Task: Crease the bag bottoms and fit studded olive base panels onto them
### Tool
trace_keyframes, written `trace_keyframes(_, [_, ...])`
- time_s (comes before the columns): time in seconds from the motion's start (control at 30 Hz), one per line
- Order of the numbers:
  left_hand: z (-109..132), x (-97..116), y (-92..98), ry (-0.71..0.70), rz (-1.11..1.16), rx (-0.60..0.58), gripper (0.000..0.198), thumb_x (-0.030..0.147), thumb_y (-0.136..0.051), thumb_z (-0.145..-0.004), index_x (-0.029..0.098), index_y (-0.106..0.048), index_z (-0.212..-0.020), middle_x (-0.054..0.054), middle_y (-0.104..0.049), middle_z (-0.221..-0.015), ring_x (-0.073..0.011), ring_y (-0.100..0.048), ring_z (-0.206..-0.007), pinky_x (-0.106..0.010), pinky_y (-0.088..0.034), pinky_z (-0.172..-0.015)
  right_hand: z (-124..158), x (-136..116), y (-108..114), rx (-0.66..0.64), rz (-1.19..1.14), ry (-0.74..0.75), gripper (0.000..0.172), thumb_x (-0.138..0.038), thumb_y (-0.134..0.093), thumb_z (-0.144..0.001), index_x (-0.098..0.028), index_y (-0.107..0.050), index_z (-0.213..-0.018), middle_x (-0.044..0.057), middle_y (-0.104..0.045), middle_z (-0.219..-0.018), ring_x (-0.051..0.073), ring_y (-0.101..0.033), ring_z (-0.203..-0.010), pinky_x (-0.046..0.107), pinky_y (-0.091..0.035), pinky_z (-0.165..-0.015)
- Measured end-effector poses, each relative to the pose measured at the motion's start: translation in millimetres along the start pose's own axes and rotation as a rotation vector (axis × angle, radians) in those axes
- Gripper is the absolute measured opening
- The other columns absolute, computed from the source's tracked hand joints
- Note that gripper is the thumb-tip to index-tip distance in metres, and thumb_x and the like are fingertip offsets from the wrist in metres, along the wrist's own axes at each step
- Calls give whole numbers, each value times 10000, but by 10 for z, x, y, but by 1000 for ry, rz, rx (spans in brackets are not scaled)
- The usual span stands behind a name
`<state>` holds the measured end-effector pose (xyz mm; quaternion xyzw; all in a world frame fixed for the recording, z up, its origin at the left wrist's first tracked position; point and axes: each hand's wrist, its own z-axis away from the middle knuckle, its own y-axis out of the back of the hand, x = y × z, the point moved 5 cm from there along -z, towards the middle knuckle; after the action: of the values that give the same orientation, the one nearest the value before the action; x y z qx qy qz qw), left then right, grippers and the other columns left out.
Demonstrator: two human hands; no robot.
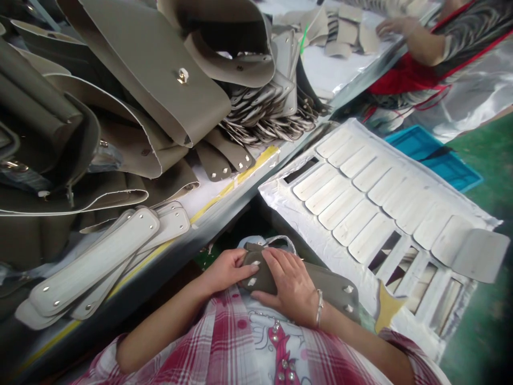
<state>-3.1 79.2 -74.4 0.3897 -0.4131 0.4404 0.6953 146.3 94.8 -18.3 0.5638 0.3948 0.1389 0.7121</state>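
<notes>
left hand (227,271) and right hand (292,284) hold a grey-brown strap (332,284) near a white board (279,195) bearing rows of pale pieces (316,182).

A workshop for leather-like goods is indicated: the bench (238,200) is heaped with olive-brown panels (148,59) and studded straps (262,115), pale pieces (337,211) are laid in rows on a white board (286,200), and similar ones (347,32) are spread farther along (before a co-worker (460,45)).
</notes>
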Motion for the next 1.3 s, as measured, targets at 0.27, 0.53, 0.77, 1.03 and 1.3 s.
trace_keyframes(0.27, [-18, -47, 2, -6, 15, 13, 468, 491, -591, -757, 183, -287, -581, 64, -270, -561, -72, -266, -523, -212, -231, -470, -130, -39, -45, -26, -53, 24, 735, -521, -689, -659, -101, -440, -1207, 161, -521, -1166, 298, -478, -1062, 443, -390, -914])
trace_keyframes(0.53, [18, -86, -3, -22, 31, 23, 502, 507, -615, -733, 184, -266, -573, 69, -283, -537, -63, -265, -507, -200, -224, -453, -109, -85, -82, 22, -63, 29, 649, -503, -637, -685, -96, -459, -1159, 168, -534, -1092, 309, -505, -990, 435, -396, -866])
trace_keyframes(0.77, [47, -36, 25, -25, -125, 1, 493, 526, -634, -695, 178, -307, -573, 75, -304, -527, -67, -280, -506, -205, -226, -462, -63, -147, -77, 55, -40, 27, 671, -483, -653, -671, -82, -466, -1176, 160, -552, -1071, 302, -508, -990, 447, -398, -871])
trace_keyframes(1.03, [69, 60, -7, 2, -230, -71, 442, 520, -622, -679, 178, -355, -594, 74, -315, -540, -76, -295, -505, -212, -225, -460, 161, -43, 21, 58, 4, 130, 909, -585, -646, -687, -71, -315, -1360, 179, -426, -1332, 290, -398, -1210, 444, -343, -998])
trace_keyframes(1.3, [35, 139, 57, 17, -314, -96, 399, 510, -585, -702, 179, -379, -617, 68, -353, -547, -90, -331, -513, -217, -252, -469, 151, -65, -41, 31, 61, 32, 805, -531, -639, -725, -121, -369, -1364, 129, -382, -1392, 305, -352, -1241, 476, -283, -1030])
